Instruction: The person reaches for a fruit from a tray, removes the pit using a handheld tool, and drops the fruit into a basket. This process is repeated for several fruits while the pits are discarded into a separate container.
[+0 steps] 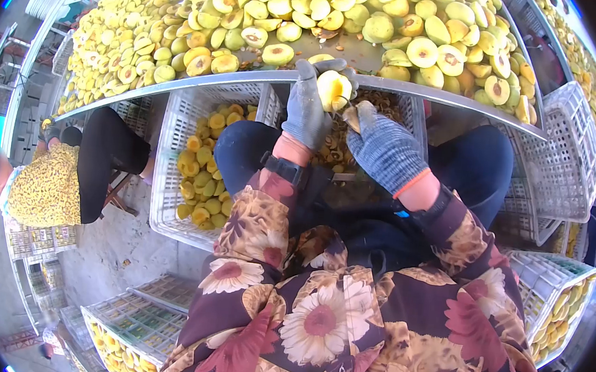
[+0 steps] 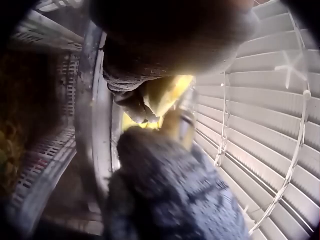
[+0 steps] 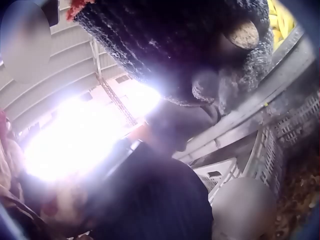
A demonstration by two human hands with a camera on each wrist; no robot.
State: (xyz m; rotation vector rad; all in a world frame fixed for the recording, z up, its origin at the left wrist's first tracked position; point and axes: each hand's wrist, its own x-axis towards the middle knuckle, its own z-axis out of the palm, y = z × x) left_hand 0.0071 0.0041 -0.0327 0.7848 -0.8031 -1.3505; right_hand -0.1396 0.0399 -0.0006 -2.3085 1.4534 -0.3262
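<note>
In the head view my left hand (image 1: 305, 111), in a grey glove, grips a pale yellow fruit piece (image 1: 334, 91) at the metal table's edge. My right hand (image 1: 388, 148), in a blue-grey glove, pinches a small tool (image 1: 352, 118) with a brownish handle against the fruit's lower side. The left wrist view has the yellow fruit (image 2: 167, 92) between the dark left glove (image 2: 170, 55) and the right glove (image 2: 170, 180). Seen from the right wrist, the right hand (image 3: 170, 45) wraps round the handle, whose round end (image 3: 243, 34) pokes out. The tool's tip is unclear.
Many halved fruits (image 1: 279, 5) lie heaped on the metal table (image 1: 229, 77). Below its edge, a white crate (image 1: 167, 206) of fruit stands left of the knees, and another container with brown bits (image 1: 385, 105) sits between them. Stacked crates (image 1: 567, 151) stand right; a seated person (image 1: 47, 183) is left.
</note>
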